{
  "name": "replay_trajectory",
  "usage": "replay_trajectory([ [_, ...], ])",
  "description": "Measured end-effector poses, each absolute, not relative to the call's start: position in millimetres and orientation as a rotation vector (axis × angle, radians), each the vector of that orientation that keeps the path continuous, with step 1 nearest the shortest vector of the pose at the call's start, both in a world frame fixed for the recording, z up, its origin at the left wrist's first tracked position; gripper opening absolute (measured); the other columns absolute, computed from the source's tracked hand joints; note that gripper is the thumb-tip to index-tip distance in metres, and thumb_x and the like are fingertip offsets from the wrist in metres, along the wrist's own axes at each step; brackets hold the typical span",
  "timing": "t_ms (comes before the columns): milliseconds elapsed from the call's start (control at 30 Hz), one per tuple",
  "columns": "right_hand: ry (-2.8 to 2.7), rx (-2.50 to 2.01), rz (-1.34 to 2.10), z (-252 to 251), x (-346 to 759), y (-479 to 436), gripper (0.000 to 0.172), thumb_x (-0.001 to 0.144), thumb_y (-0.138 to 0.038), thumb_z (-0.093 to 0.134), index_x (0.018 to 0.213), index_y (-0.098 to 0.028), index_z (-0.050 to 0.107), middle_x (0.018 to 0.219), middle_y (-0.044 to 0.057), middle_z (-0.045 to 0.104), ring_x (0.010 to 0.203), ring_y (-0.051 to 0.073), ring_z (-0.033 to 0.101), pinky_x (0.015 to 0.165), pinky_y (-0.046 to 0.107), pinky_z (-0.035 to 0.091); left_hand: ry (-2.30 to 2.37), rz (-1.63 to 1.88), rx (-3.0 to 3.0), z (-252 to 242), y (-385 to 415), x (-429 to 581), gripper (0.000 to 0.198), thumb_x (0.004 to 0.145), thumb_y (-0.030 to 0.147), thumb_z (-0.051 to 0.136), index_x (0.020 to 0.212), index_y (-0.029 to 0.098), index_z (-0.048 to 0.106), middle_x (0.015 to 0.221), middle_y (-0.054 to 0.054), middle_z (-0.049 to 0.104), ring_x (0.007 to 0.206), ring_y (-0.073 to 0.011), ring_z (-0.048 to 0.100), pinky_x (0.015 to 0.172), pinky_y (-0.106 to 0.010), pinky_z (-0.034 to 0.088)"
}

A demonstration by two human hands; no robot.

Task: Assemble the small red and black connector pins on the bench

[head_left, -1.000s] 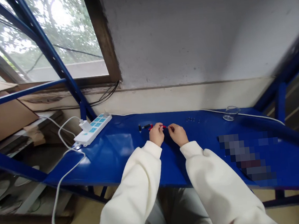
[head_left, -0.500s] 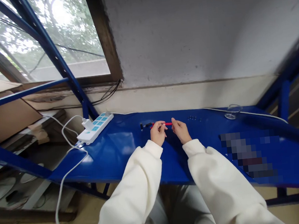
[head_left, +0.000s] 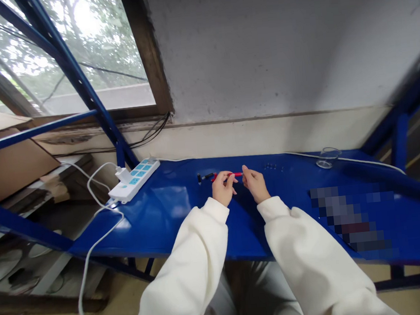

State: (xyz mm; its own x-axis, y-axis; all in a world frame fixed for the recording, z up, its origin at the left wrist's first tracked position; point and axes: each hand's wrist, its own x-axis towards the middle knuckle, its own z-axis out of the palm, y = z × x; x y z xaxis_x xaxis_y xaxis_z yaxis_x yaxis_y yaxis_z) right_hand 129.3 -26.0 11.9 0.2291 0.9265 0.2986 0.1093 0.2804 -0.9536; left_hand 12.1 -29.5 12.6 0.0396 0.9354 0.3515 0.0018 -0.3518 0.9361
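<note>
L hand (head_left: 223,188), R hand (head_left: 255,185): fingers pinched closed on opp. ends of slim red rod (head_left: 237,174); loose grip poss. drops it, rolling across glossy blue surface (head_left: 146,233).

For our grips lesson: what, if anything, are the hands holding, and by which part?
A slim red object: left hand around its left part, right hand at its right end.

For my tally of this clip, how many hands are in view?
2. The left hand holds the left part of a slim red rod over the blue table; the right hand has its fingers closed at the rod's right end. No others show.
</note>
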Motion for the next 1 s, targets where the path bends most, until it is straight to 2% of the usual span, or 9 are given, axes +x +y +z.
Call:
replay_trajectory([
  [300, -0.963, -1.123, 0.799, 17, 134, -25, 0.049, 0.073, -0.059, 0.046, 0.046, -0.021, 0.029, 0.040, -0.006, 0.026, 0.037, 0.006, 0.024, 0.036, 0.022, 0.021, 1.054, 1.593, 1.334, 21, -31, 9, 0.035, 0.078, 0.049, 0.046, 0.078, 0.015, 0.048, 0.058, 0.004, 0.054, 0.033, -0.0025, 0.043, 0.035, -0.016, 0.034],
  [467, -1.062, -1.048, 0.897, 19, 135, -25, 0.041, 0.072, -0.056, 0.050, 0.059, -0.017, 0.050, 0.051, -0.002, 0.046, 0.042, 0.007, 0.037, 0.039, 0.021, 0.029, 1.014, 1.460, 1.385, 18, -30, 11, 0.035, 0.072, 0.048, 0.055, 0.074, 0.013, 0.052, 0.052, 0.003, 0.053, 0.032, -0.0035, 0.042, 0.033, -0.016, 0.032],
  [567, -1.220, -1.021, 1.015, 22, 133, -29, 0.037, 0.068, -0.053, 0.057, 0.070, -0.016, 0.056, 0.057, -0.001, 0.051, 0.047, 0.008, 0.042, 0.045, 0.022, 0.034, 0.999, 1.452, 1.391, 17, -30, 11, 0.035, 0.070, 0.047, 0.057, 0.076, 0.012, 0.053, 0.053, 0.003, 0.054, 0.033, -0.0037, 0.042, 0.032, -0.016, 0.033],
  [700, -1.353, -0.991, 1.154, 26, 131, -34, 0.035, 0.063, -0.049, 0.062, 0.075, -0.016, 0.059, 0.060, -0.002, 0.054, 0.050, 0.007, 0.044, 0.048, 0.021, 0.034, 1.025, 1.497, 1.380, 16, -28, 9, 0.036, 0.071, 0.047, 0.056, 0.081, 0.012, 0.056, 0.053, 0.004, 0.052, 0.033, -0.0035, 0.042, 0.033, -0.016, 0.034],
  [867, -1.389, -0.986, 1.150, 25, 132, -33, 0.033, 0.065, -0.046, 0.062, 0.074, -0.015, 0.059, 0.060, -0.003, 0.053, 0.048, 0.005, 0.038, 0.047, 0.021, 0.031, 1.073, 1.528, 1.425, 12, -24, 7, 0.035, 0.075, 0.045, 0.052, 0.082, 0.013, 0.061, 0.053, 0.003, 0.049, 0.036, -0.0032, 0.040, 0.034, -0.015, 0.032],
  [1000, -1.415, -0.995, 1.150, 25, 132, -31, 0.033, 0.062, -0.047, 0.064, 0.072, -0.016, 0.057, 0.059, -0.003, 0.053, 0.049, 0.006, 0.041, 0.047, 0.021, 0.033, 1.115, 1.529, 1.454, 9, -22, 6, 0.034, 0.076, 0.044, 0.051, 0.083, 0.014, 0.063, 0.051, 0.002, 0.049, 0.040, -0.0045, 0.041, 0.036, -0.016, 0.033],
])
